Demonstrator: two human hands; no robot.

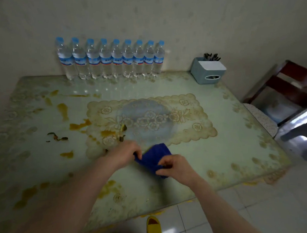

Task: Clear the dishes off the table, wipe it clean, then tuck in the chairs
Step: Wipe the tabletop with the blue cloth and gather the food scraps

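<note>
A blue cloth [155,155] hangs just above the near middle of the glass-topped table [232,132]. My left hand [124,153] pinches its left edge and my right hand [174,166] pinches its lower right corner. Orange sauce smears [79,125] and bits of food scraps [57,136] lie across the left half of the table. A lace placemat [194,120] lies in the table's middle, stained at its left end. No dishes are in view on the table.
Several water bottles [108,59] stand in a row along the wall. A blue tissue box [208,70] with chopsticks stands at the back right. A wooden chair [283,89] and a grey stool [302,129] stand off the right edge. Yellow slippers [153,225] show on the tiled floor.
</note>
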